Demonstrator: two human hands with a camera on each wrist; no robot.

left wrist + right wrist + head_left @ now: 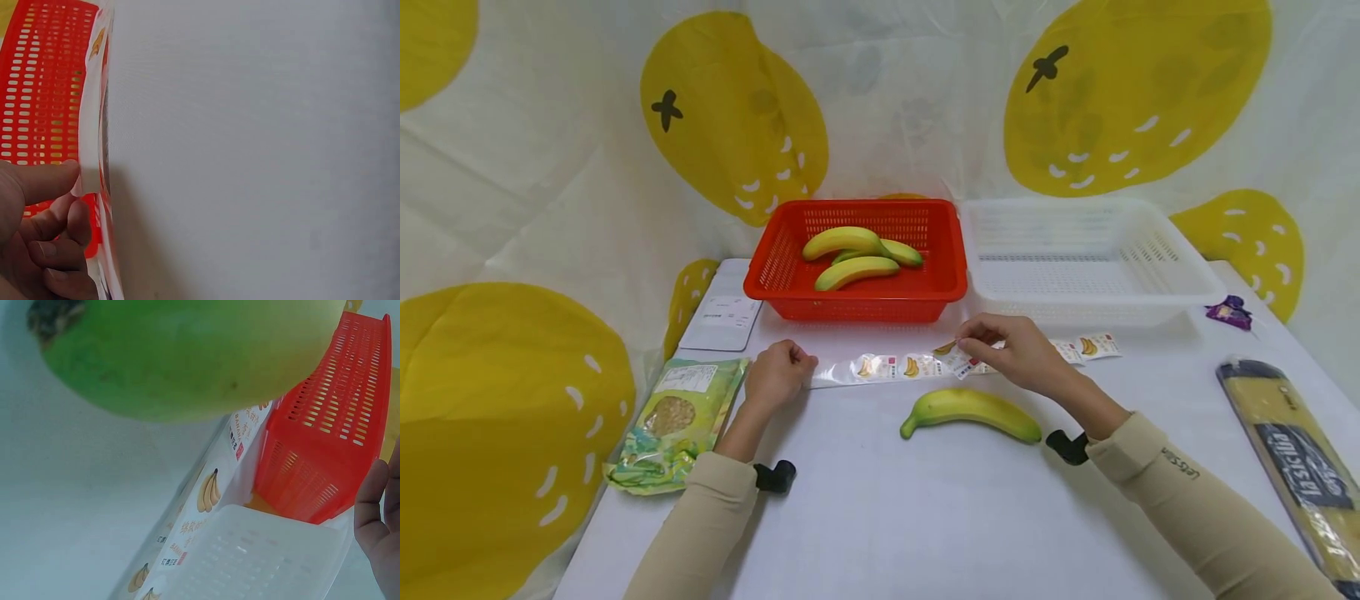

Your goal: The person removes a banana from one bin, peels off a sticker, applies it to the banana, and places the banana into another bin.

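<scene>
A strip of banana-picture stickers [880,367] runs from left to right over the white table. Its bare left end is pinched between thumb and forefinger of my left hand [778,372]; the left wrist view shows this strip end [91,144] at the fingertips. My right hand [1018,354], above the strip, pinches a single sticker [947,347] by its edge, lifted over the printed row. Just in front of the strip lies a yellow banana with green ends [973,406]; one green end [181,362] looms large in the right wrist view.
Behind the strip stand a red basket [857,309] with several bananas and a white basket [1097,298]. A green food bag [681,425] and white card [718,325] lie left. At right are a pasta packet [1300,467] and a small purple wrapper [1229,312].
</scene>
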